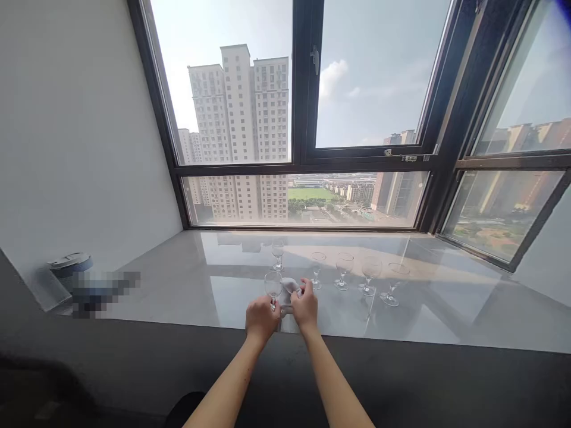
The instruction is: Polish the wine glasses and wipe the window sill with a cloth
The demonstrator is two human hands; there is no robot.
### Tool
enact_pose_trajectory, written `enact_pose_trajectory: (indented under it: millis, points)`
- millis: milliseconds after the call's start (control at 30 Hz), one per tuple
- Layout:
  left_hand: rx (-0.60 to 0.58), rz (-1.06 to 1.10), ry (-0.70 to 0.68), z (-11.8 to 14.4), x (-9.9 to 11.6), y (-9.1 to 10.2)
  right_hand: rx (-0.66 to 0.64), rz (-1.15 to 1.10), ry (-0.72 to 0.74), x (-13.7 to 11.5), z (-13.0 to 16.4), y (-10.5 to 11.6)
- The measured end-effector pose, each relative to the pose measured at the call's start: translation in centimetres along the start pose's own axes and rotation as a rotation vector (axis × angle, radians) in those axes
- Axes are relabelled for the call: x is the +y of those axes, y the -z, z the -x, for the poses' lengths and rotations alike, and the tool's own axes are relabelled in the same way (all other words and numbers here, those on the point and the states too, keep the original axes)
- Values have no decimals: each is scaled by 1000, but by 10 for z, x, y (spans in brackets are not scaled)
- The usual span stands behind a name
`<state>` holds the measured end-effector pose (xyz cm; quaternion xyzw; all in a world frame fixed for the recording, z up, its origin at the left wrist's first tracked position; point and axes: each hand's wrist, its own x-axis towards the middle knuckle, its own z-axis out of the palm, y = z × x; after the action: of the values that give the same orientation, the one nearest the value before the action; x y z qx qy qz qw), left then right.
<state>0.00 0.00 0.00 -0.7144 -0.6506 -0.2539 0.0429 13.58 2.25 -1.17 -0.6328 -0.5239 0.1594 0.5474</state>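
My left hand [262, 320] pinches a wine glass [273, 283] by its stem, bowl upward. My right hand [306, 304], just beside it, clutches a soft, bunched pale cloth [289, 286]. The thin, clear, rounded glass should feel light, slippery and fragile, safest held by the stem. Another goblet [277, 250] stands beyond my left hand, four stemmed glasses [344, 264] rightward, on the glossy windowsill [169, 291].

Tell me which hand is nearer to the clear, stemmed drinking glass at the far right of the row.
Right. The right hand, pinching a pale grey cloth, is left of that clear stemmed glass; the left hand, holding a round-bowled clear glass, is farther left.
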Motion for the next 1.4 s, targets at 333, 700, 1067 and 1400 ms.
enact_pose_trajectory:
  millis: [333,700,1067,1400]
  points:
    - [0,-2,25,0,0,-1,171,-72,219,-57,-6,20]
    - [-30,24,32,-2,-4,-2,-185,173,491,-110,-9,14]
    - [-104,31,31,-5,-5,-2,-331,408,562,-123,2,19]
    - [-108,40,43,-6,-7,-4,-463,467,575,-126,-4,7]
